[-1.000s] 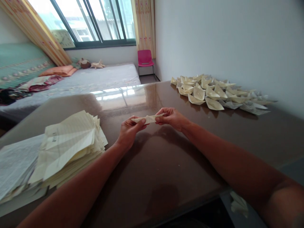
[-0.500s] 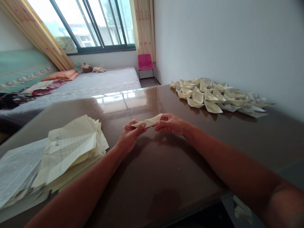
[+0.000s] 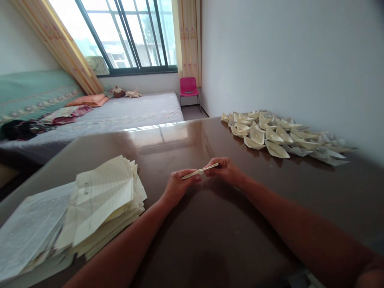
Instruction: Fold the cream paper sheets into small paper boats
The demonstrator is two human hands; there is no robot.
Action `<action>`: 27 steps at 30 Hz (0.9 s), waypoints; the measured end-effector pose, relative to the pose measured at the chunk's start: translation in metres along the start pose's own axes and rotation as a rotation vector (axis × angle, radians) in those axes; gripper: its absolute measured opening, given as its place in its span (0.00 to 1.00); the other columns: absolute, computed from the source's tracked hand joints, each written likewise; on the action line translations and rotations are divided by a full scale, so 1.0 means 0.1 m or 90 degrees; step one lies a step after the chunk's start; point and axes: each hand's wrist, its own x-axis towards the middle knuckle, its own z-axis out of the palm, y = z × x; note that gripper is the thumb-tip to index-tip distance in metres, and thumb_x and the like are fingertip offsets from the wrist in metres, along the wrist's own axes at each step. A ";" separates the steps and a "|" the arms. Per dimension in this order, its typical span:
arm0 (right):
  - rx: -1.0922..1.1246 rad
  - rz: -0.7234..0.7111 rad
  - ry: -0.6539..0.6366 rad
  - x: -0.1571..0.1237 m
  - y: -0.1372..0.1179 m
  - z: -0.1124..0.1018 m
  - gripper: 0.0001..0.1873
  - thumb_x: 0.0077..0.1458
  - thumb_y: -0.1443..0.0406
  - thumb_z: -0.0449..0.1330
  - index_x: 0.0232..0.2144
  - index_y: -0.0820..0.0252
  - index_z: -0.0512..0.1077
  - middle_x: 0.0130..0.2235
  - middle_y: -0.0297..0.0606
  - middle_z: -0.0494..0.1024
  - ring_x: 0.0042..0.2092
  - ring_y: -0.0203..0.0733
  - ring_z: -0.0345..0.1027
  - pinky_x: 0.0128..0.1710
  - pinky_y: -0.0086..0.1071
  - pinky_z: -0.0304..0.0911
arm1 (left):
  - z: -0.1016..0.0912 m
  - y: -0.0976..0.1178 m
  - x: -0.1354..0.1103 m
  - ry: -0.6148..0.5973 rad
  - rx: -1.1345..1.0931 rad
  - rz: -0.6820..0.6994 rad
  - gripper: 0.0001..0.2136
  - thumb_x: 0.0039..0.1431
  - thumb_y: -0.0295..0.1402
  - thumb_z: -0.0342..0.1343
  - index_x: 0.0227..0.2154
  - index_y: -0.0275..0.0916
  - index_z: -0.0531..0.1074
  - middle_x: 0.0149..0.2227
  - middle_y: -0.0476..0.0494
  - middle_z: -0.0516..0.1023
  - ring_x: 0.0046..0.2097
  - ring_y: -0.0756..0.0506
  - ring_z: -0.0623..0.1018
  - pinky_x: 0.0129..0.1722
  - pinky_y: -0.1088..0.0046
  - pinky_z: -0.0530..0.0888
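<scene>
Above the table (image 3: pixel 198 236), left hand (image 3: pixel 177 185) and right hand (image 3: pixel 227 172) pinch opposite ends of folded paper (image 3: pixel 196 173), its long axis bridging them.

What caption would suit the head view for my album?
Two hands hold folded paper above a table, a paper stack to the left, paper boats to the right.

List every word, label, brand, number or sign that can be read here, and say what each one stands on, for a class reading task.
No text here can be read.
Cream sheet: a short dark printed mark, too blurred.
Grey sheet: fine print, too small.
Grey boats: faint marks, too small to tell as words.
Clock: face marks, too blurred for any number.
Strip: no print can be made out.
</scene>
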 end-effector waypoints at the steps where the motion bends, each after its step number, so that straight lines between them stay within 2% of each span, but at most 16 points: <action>1: -0.007 0.001 -0.008 0.00 0.00 0.00 0.13 0.43 0.58 0.68 0.25 0.63 0.75 0.23 0.34 0.76 0.26 0.33 0.66 0.29 0.28 0.62 | 0.00 0.00 0.00 0.001 0.023 0.005 0.12 0.48 0.37 0.64 0.33 0.34 0.79 0.28 0.46 0.81 0.31 0.49 0.77 0.35 0.75 0.74; 8: -0.005 0.085 -0.055 -0.03 0.07 0.00 0.15 0.40 0.60 0.70 0.29 0.64 0.76 0.23 0.31 0.75 0.24 0.31 0.64 0.25 0.25 0.57 | 0.02 0.03 0.02 -0.014 0.231 0.068 0.09 0.55 0.35 0.56 0.27 0.35 0.77 0.22 0.49 0.77 0.26 0.51 0.74 0.29 0.78 0.70; 12: -0.033 0.098 -0.047 -0.04 0.11 -0.02 0.16 0.40 0.59 0.70 0.28 0.66 0.77 0.24 0.33 0.76 0.25 0.31 0.63 0.26 0.25 0.56 | 0.01 -0.02 0.02 -0.050 0.269 0.100 0.10 0.58 0.37 0.54 0.29 0.36 0.76 0.25 0.48 0.77 0.28 0.50 0.74 0.30 0.78 0.70; 16: -0.036 0.066 -0.047 -0.05 0.09 -0.04 0.14 0.42 0.59 0.69 0.26 0.65 0.76 0.24 0.33 0.76 0.26 0.32 0.64 0.27 0.26 0.57 | 0.04 -0.04 -0.02 -0.047 0.261 0.130 0.10 0.59 0.37 0.52 0.31 0.36 0.75 0.26 0.49 0.75 0.28 0.51 0.75 0.31 0.78 0.70; 22: -0.081 -0.003 -0.036 -0.06 0.01 -0.02 0.12 0.46 0.60 0.66 0.27 0.64 0.75 0.23 0.31 0.73 0.26 0.32 0.63 0.27 0.26 0.56 | 0.10 -0.02 -0.04 -0.026 0.219 0.039 0.10 0.57 0.38 0.54 0.31 0.36 0.73 0.20 0.51 0.73 0.23 0.51 0.73 0.26 0.77 0.70; 24: -0.105 -0.017 -0.021 -0.05 0.02 -0.03 0.12 0.47 0.59 0.66 0.27 0.64 0.75 0.23 0.32 0.73 0.26 0.32 0.63 0.27 0.26 0.56 | 0.09 -0.05 -0.01 -0.013 0.205 0.039 0.10 0.55 0.39 0.56 0.34 0.36 0.72 0.23 0.51 0.74 0.24 0.50 0.74 0.27 0.76 0.71; 27: -0.148 -0.014 -0.008 -0.02 0.07 -0.09 0.13 0.46 0.58 0.65 0.28 0.64 0.75 0.24 0.32 0.73 0.27 0.34 0.64 0.29 0.27 0.58 | 0.06 -0.11 0.04 0.013 0.197 0.085 0.15 0.53 0.36 0.58 0.43 0.38 0.68 0.37 0.47 0.77 0.30 0.50 0.75 0.32 0.74 0.74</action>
